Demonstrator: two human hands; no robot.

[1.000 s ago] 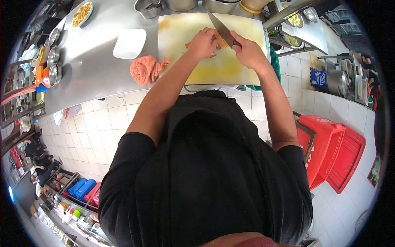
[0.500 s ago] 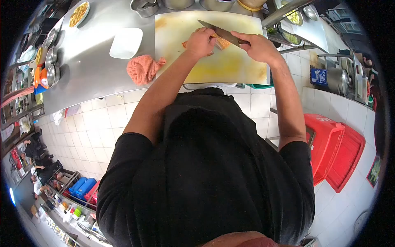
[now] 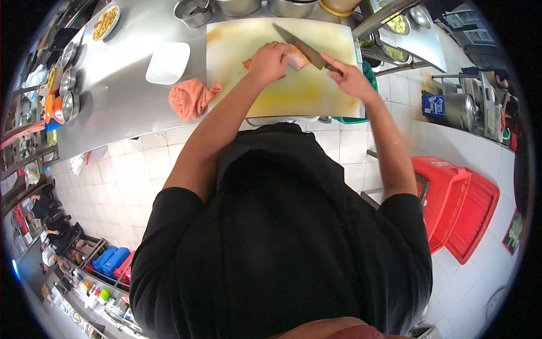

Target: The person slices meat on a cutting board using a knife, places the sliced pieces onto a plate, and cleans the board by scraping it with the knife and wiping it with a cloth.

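A large kitchen knife (image 3: 302, 46) is in my right hand (image 3: 351, 80), its fingers closed round the handle. The blade slants up and left, just right of a piece of browned meat (image 3: 296, 57) with a pale side showing. My left hand (image 3: 267, 62) presses down on that meat with curled fingers, covering much of it. A browned bit of the meat sticks out left of the hand. Under everything lies a white cutting board (image 3: 316, 96) with yellow stains.
Left of the board are an orange cloth (image 3: 191, 99) and a white square dish (image 3: 168, 63). A plate of food (image 3: 105, 24) stands farther left. Metal pots (image 3: 193, 12) line the back edge, and metal bowls (image 3: 69, 79) the left end. Red bins (image 3: 443, 198) stand at right.
The knife has shifted from over the meat to its right side. More of the meat's pale side shows now. My left hand still rests on the meat.
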